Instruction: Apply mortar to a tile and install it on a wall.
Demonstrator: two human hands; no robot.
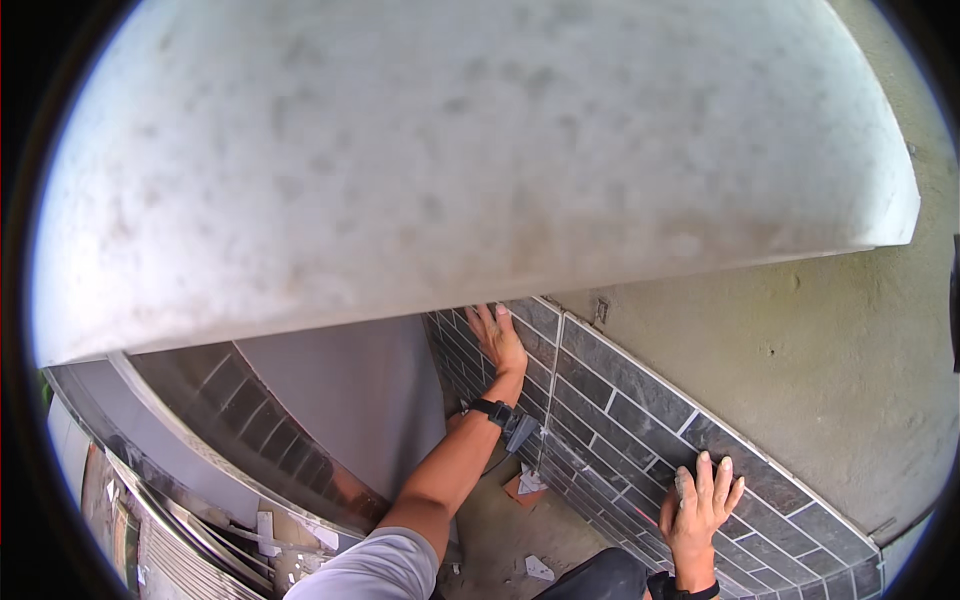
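Observation:
My left hand (500,345) reaches under a pale, speckled overhanging slab (480,140) and rests with spread fingers on the dark grey brick-patterned tile panel (620,410) along the right side. My right hand (700,510) lies against the same panel further down and to the right, fingers apart near its light top edge. Behind my left wrist, low by the panel, is a grey object (520,432) that I cannot identify.
Bare rendered wall (780,370) rises above the tiles. A curved grey surface (340,390) stands at left, with stacked metal strips (190,540) below it. The floor (500,530) holds white scraps (537,568) and an orange-brown piece (525,490). My knee (590,580) shows at the bottom.

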